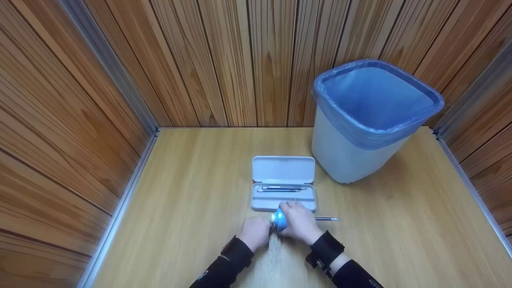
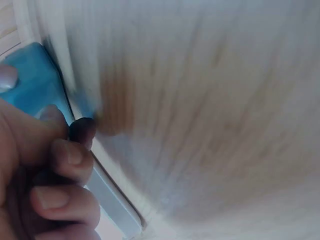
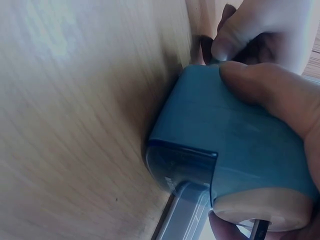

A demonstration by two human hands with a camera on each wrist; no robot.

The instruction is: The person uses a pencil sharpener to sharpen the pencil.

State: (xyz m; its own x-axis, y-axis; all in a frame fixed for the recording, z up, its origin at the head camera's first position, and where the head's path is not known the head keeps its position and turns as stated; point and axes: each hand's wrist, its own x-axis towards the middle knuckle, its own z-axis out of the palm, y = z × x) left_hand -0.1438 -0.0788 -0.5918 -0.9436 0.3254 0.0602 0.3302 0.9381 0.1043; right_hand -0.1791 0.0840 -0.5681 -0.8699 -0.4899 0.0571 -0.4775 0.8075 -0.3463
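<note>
A blue crank pencil sharpener [image 1: 280,219] stands on the table, and my right hand [image 1: 299,222] grips it from above. A dark pencil [image 1: 329,219] sticks out of its right side; the right wrist view shows the pencil [image 3: 258,230] in the sharpener's round pale front. My left hand [image 1: 255,232] is at the other side, its fingers curled round the dark crank knob [image 2: 82,131]. Just behind the sharpener lies an open pale pencil case [image 1: 283,169] with a few pencils [image 1: 279,191] in its tray, partly hidden by my right hand.
A whitish bin [image 1: 340,156] lined with a blue bag [image 1: 380,98] stands at the back right, close to the pencil case. Wood-panelled walls [image 1: 240,60] bound the table [image 1: 188,192] at the back and both sides.
</note>
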